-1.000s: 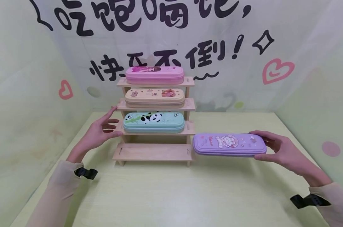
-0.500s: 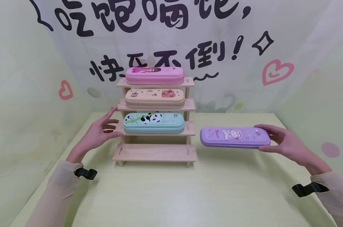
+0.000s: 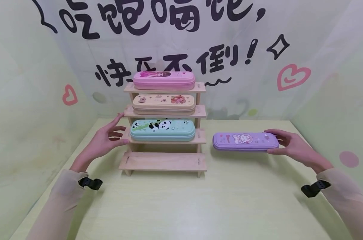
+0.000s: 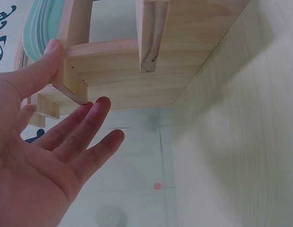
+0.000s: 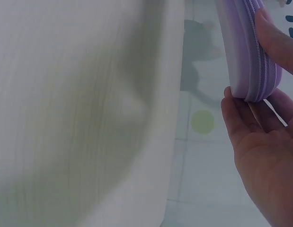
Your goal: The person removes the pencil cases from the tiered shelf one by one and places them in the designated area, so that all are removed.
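My right hand (image 3: 293, 148) grips the right end of a purple pencil case (image 3: 244, 142) with a bunny print. In the right wrist view, thumb and fingers pinch the zipped case (image 5: 253, 52) above the tabletop. My left hand (image 3: 104, 138) touches the left edge of a stepped wooden rack (image 3: 163, 161). In the left wrist view, the thumb of the left hand (image 4: 47, 146) lies at a shelf end, other fingers extended. On the upper three steps sit a pink pencil case (image 3: 164, 81), a beige pencil case (image 3: 163, 104) and a mint panda pencil case (image 3: 162, 130).
The rack stands on a pale wooden table (image 3: 181, 206). Behind it hangs a white cloth backdrop (image 3: 244, 80) with black lettering and pink hearts. Cloth walls close off the left and right sides. The rack's lowest step is bare.
My right hand has carried the purple pencil case away from the rack's lowest step, first right and up, then slightly back left and farther from me. The left hand has not moved.
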Available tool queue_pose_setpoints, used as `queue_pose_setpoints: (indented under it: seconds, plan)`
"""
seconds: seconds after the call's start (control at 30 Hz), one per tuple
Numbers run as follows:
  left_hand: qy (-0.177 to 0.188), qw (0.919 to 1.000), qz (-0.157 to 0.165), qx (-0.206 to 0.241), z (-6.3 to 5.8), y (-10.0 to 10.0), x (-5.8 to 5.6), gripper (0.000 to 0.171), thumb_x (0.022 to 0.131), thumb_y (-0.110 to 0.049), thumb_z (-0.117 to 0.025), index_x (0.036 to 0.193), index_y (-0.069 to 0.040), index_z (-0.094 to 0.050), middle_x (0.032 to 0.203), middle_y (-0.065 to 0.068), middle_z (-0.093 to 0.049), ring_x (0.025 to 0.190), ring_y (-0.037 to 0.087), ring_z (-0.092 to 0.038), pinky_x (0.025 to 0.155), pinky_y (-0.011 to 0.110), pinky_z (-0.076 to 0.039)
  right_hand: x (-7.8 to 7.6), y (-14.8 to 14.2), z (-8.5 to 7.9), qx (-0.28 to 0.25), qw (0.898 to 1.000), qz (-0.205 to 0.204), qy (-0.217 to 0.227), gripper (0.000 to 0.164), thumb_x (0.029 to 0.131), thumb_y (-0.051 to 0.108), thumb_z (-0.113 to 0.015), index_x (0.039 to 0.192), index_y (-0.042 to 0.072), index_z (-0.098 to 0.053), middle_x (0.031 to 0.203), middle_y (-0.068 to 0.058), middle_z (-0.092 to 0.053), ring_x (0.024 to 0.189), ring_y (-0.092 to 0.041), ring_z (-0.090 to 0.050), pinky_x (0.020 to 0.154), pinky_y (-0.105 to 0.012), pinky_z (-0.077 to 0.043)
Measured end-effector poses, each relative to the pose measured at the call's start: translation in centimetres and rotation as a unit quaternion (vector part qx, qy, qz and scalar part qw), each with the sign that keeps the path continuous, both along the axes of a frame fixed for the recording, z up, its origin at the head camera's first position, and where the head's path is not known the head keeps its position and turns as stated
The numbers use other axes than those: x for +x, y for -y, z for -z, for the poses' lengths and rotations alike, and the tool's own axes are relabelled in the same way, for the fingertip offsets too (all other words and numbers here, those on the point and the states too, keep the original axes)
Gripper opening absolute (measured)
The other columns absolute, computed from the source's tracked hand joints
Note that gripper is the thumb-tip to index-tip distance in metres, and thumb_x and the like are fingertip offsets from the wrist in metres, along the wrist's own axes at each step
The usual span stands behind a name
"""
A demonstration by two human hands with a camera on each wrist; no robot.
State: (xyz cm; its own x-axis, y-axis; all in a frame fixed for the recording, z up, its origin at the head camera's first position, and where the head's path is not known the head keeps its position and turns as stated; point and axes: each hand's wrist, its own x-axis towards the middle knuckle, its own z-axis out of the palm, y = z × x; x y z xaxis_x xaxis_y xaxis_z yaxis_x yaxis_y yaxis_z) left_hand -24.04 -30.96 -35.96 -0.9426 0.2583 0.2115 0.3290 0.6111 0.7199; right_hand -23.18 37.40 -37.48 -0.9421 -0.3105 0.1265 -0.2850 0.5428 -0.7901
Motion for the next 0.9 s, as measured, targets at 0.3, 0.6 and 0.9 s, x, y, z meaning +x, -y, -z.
queue_pose_setpoints:
  seconds: [0.3, 0.6, 0.9]
  plan:
    - [-0.003, 1.0000, 0.003, -0.001, 0.0, -0.1, 0.1, 0.110, 0.091, -0.019, -0.087, 0.169, -0.042, -0.013, 0.147, 0.028, -0.056, 0.124, 0.045, -0.063, 0.102, 0.054, -0.054, -2.7, -0.7, 1.0, 0.002, 0.999, 0.017, 0.030, 0.074, 0.092, 0.010, -0.084, 0.155, 0.000, -0.048, 0.142, -0.009, -0.054, 0.109, -0.001, -0.061, 0.086, -0.016, -0.057]
    - [-0.004, 1.0000, 0.005, -0.001, -0.3, -0.1, 0.2, 0.109, 0.091, -0.019, -0.087, 0.169, -0.041, -0.014, 0.147, 0.026, -0.056, 0.126, 0.043, -0.062, 0.101, 0.053, -0.054, -4.8, -0.6, 2.0, -0.021, 0.999, 0.010, 0.042, 0.075, 0.091, 0.007, -0.084, 0.154, -0.004, -0.046, 0.136, -0.007, -0.057, 0.106, -0.005, -0.062, 0.084, -0.017, -0.058]
    - [-0.004, 1.0000, 0.001, -0.003, -0.3, -0.1, 0.2, 0.110, 0.090, -0.019, -0.087, 0.169, -0.043, -0.014, 0.146, 0.026, -0.057, 0.124, 0.043, -0.064, 0.101, 0.051, -0.055, -6.8, -0.6, 2.7, -0.001, 0.997, 0.024, 0.073, 0.081, 0.093, 0.012, -0.084, 0.160, -0.001, -0.040, 0.148, -0.022, -0.048, 0.110, -0.011, -0.056, 0.085, -0.016, -0.054]
